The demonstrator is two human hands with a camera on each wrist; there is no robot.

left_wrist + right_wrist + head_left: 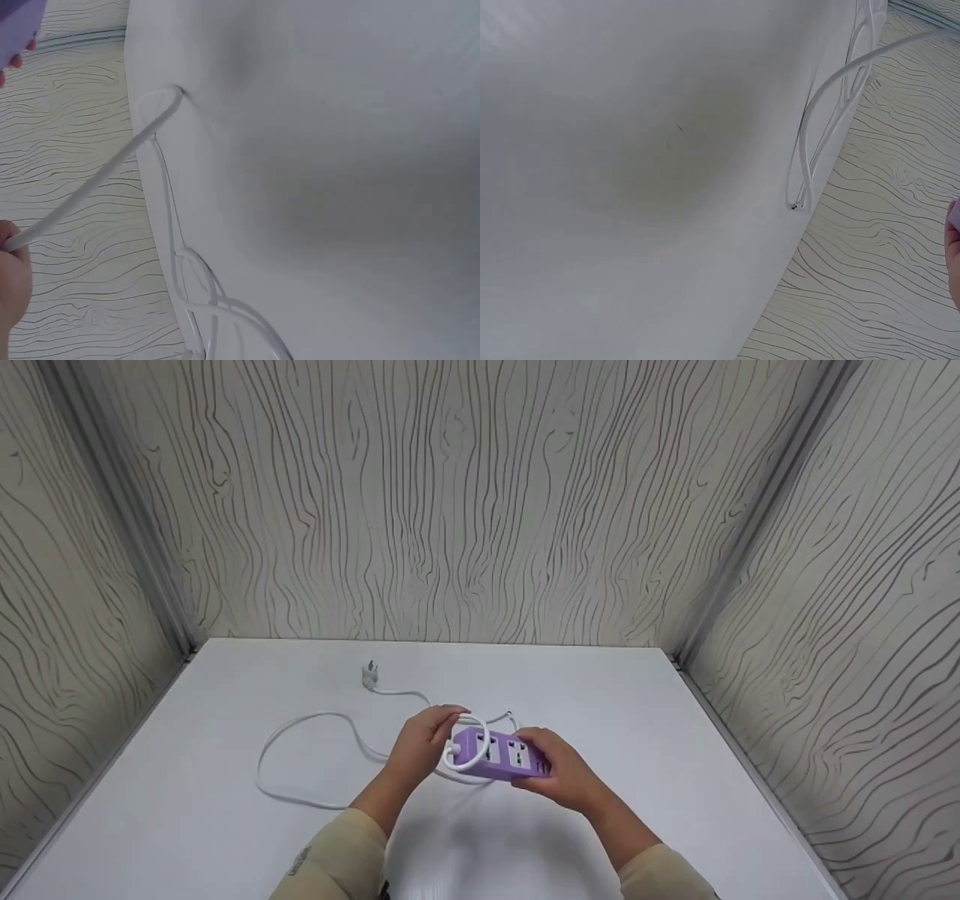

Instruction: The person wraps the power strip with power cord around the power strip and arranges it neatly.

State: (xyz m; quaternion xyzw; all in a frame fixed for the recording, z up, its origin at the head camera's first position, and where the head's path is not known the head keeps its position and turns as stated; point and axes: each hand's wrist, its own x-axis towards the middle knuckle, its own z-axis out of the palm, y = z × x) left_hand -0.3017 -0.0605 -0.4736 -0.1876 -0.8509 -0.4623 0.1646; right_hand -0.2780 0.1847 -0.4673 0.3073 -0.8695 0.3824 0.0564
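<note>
A purple power strip [504, 756] with white socket faces is held above the table, tilted toward the head camera. My right hand [562, 769] grips its right end, thumb below and fingers over the top edge. Just left of the strip, my left hand [424, 739] pinches the white cord [486, 735], which makes a loop in front of the strip's left end. In the left wrist view the cord [97, 176] runs taut from the left hand [13, 277]. Only a sliver of the right hand [952, 255] shows in the right wrist view.
The rest of the cord [281, 727] lies in a wide loop on the white table [195, 750], left of the hands. Its plug [370, 675] lies near the back, prongs away from me. Patterned panels [450, 510] enclose the back and both sides.
</note>
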